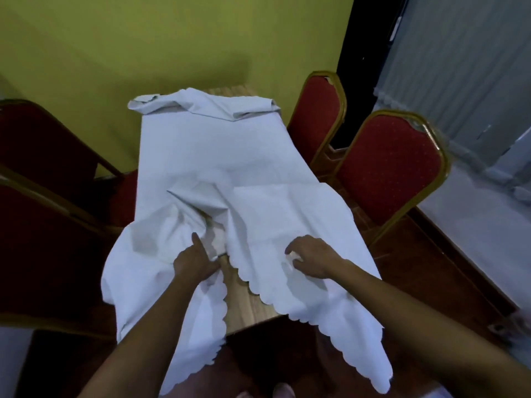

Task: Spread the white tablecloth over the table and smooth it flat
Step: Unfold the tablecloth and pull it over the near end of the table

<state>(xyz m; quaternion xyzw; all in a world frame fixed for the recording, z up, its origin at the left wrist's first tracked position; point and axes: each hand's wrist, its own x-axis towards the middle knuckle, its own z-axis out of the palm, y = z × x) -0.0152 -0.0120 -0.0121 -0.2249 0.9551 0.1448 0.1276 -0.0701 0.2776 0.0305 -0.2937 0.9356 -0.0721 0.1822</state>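
Note:
The white tablecloth (212,156) lies lengthwise on the narrow wooden table (247,305), flat in the middle and bunched in folds at the far end. Its near part splits into two scalloped flaps with bare wood showing between them. My left hand (195,261) pinches the inner edge of the rumpled left flap, thumb raised. On the right flap, my right hand (311,257) has its fingers curled into the fabric and grips a fold. Both flaps hang over the near table edge.
Two red padded chairs with gold frames (390,165) stand close along the table's right side, and two more (43,219) along the left. A yellow-green wall is behind the table's far end. Pale curtains (459,67) hang at the far right.

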